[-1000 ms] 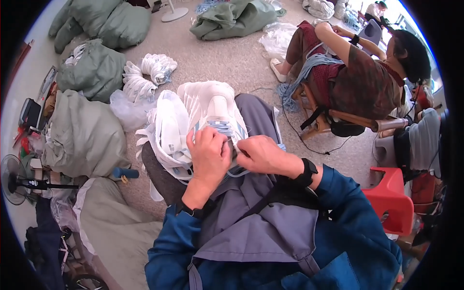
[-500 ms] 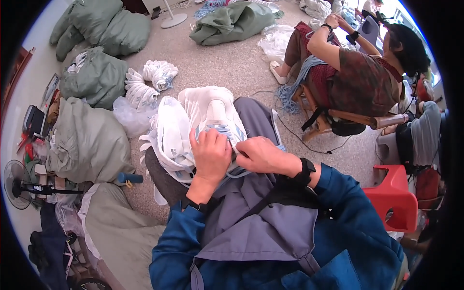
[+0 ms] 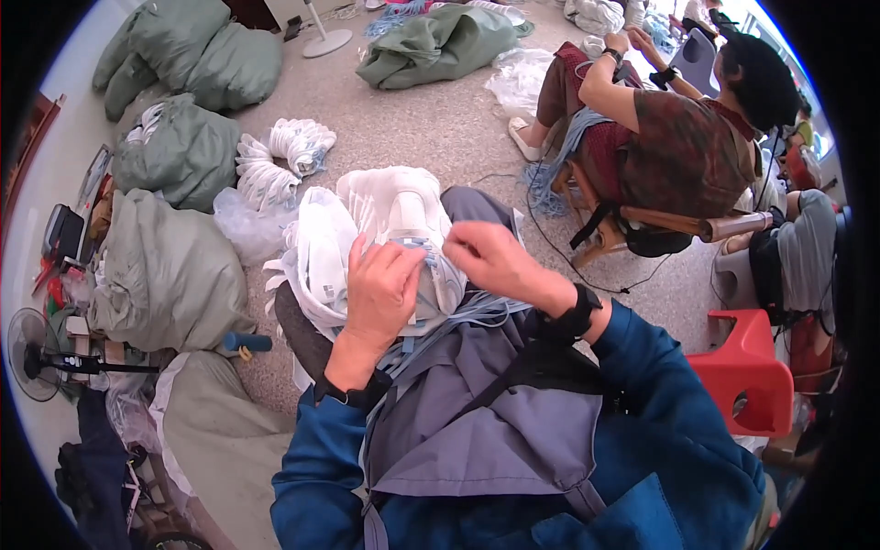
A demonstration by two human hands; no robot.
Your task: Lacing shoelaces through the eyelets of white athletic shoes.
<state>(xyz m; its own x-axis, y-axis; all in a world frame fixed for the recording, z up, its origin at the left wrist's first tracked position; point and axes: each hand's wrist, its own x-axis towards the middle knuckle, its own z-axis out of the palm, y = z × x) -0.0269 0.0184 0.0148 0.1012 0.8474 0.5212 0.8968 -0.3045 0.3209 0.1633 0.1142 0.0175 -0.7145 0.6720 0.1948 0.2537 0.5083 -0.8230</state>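
**Both hands on a white moulded mask in the lap**

Right at the centre, the left hand (image 3: 380, 289) lies flat with fingers curled over a white moulded mask (image 3: 412, 215) that tops a pile of white masks (image 3: 321, 257) resting on the person's lap. The right hand (image 3: 495, 261) sits just beside it, fingertips pressed together in a pinch on a pale blue strap (image 3: 417, 243) at the mask's front. More pale blue straps (image 3: 467, 316) trail from under both hands down over the grey apron (image 3: 495, 431).

On the floor to the left, a fanned stack of white masks (image 3: 275, 160) lies near several grey-green sacks (image 3: 165, 266). Another person (image 3: 678, 137) sits on a wooden chair (image 3: 642, 225) to the upper right, arms raised, with blue straps hanging at their side. A red plastic stool (image 3: 747, 367) stands at the right, and a small fan (image 3: 32, 353) at the far left.
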